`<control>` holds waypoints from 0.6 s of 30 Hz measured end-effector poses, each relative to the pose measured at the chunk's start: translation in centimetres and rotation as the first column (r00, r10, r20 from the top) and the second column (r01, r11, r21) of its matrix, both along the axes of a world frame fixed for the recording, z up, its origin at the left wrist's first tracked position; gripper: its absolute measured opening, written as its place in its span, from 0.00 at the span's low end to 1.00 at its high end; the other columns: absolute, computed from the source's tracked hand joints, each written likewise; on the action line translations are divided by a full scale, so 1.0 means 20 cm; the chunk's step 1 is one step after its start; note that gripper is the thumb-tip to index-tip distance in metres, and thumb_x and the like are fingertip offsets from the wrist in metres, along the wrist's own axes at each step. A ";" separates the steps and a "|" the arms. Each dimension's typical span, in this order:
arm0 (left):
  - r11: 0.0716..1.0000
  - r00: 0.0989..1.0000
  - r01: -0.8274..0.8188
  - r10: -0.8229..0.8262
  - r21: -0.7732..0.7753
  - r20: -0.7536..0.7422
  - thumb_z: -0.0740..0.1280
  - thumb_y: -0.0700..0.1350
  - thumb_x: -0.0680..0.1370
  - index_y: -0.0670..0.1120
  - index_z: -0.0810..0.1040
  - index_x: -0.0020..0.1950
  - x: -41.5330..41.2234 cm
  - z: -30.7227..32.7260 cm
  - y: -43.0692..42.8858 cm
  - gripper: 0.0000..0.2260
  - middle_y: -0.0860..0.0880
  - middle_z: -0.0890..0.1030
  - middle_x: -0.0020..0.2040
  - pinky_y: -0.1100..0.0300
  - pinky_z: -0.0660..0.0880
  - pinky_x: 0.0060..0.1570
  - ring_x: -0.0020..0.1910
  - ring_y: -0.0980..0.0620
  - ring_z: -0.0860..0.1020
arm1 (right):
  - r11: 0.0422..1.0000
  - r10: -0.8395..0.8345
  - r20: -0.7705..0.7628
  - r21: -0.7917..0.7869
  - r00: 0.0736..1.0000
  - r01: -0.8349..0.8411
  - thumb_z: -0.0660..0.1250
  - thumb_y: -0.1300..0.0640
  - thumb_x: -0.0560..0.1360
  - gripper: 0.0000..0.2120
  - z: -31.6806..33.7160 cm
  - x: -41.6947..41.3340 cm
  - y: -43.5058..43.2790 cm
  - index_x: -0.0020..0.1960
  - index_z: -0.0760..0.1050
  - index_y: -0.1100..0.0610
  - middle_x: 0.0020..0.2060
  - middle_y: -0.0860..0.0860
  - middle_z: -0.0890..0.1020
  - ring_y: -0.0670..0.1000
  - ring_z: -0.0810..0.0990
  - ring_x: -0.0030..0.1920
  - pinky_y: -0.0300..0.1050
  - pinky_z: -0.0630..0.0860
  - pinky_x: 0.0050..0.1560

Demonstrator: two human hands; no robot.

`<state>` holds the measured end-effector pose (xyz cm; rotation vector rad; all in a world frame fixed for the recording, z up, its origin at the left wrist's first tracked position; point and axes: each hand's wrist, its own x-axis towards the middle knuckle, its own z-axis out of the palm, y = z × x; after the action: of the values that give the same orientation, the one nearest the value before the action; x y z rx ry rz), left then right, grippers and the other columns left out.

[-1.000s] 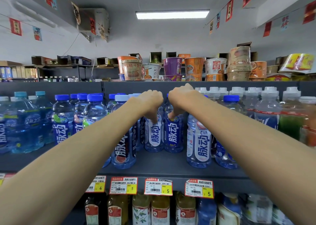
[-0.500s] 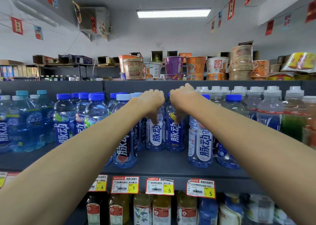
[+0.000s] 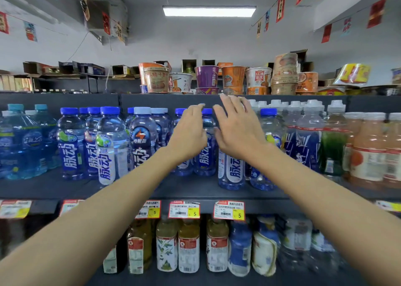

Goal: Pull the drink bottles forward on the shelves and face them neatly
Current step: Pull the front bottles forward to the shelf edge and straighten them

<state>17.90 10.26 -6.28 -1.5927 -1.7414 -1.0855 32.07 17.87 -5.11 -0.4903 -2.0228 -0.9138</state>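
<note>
Above the middle price tag (image 3: 184, 209): drink bottles (image 3: 205, 155) of clear blue-tinted plastic, with blue caps and blue-and-white labels bearing large white characters. Stand upright on the dark shelf (image 3: 191, 190), a pair set back from the tag, another nearer the edge to its right. Higher above the tag, left hand (image 3: 188, 133) and right hand (image 3: 236, 131), fingers spread wide, holding nothing, in front of the pair.
</note>
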 end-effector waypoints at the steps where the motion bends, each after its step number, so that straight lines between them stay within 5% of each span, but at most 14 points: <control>1: 0.997 0.996 0.054 -0.057 0.047 0.074 0.62 0.36 0.78 0.38 0.64 0.75 0.04 -0.07 0.00 0.25 0.41 0.70 0.70 0.56 0.66 0.68 0.69 0.46 0.69 | 0.996 0.085 -0.103 -0.029 0.991 -0.088 0.62 0.51 0.75 0.25 -0.08 0.06 0.02 0.69 0.70 0.62 0.72 0.63 0.69 0.63 0.67 0.71 0.58 0.60 0.72; 4: 0.983 0.958 0.173 -0.181 0.055 0.223 0.66 0.46 0.80 0.42 0.68 0.71 0.15 -0.26 0.03 0.20 0.47 0.74 0.64 0.56 0.70 0.64 0.63 0.52 0.72 | 0.956 0.166 -0.382 -0.163 0.909 -0.243 0.63 0.54 0.75 0.25 -0.31 0.21 0.07 0.70 0.69 0.63 0.73 0.64 0.66 0.63 0.65 0.72 0.59 0.62 0.72; 10: 0.982 0.890 0.179 -0.138 -0.054 0.435 0.76 0.57 0.72 0.45 0.65 0.74 0.27 -0.44 0.09 0.37 0.57 0.69 0.61 0.69 0.65 0.59 0.61 0.60 0.69 | 0.869 -0.055 -0.520 -0.445 0.853 -0.215 0.68 0.50 0.71 0.37 -0.49 0.32 0.11 0.75 0.58 0.61 0.75 0.61 0.60 0.62 0.62 0.73 0.57 0.63 0.70; 14: 0.984 0.883 0.147 -0.085 -0.099 0.462 0.78 0.56 0.71 0.51 0.70 0.58 0.30 -0.46 0.08 0.24 0.58 0.76 0.50 0.76 0.67 0.40 0.51 0.58 0.76 | 0.679 -0.129 -0.576 -0.644 0.807 -0.351 0.70 0.45 0.74 0.42 -0.52 0.36 0.17 0.78 0.53 0.59 0.72 0.59 0.67 0.60 0.69 0.70 0.55 0.70 0.64; 18: 0.985 0.885 0.130 -0.062 -0.117 0.462 0.77 0.54 0.73 0.52 0.71 0.55 0.33 -0.45 0.06 0.19 0.56 0.77 0.49 0.71 0.67 0.41 0.49 0.57 0.76 | 0.570 -0.092 -0.557 -0.709 0.826 -0.415 0.69 0.43 0.76 0.40 -0.53 0.38 0.19 0.78 0.57 0.60 0.72 0.57 0.69 0.58 0.68 0.71 0.53 0.69 0.67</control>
<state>24.56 11.56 -15.23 -1.6150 -2.1004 -1.5110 39.75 21.72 -15.66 -0.9085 -1.7831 0.3701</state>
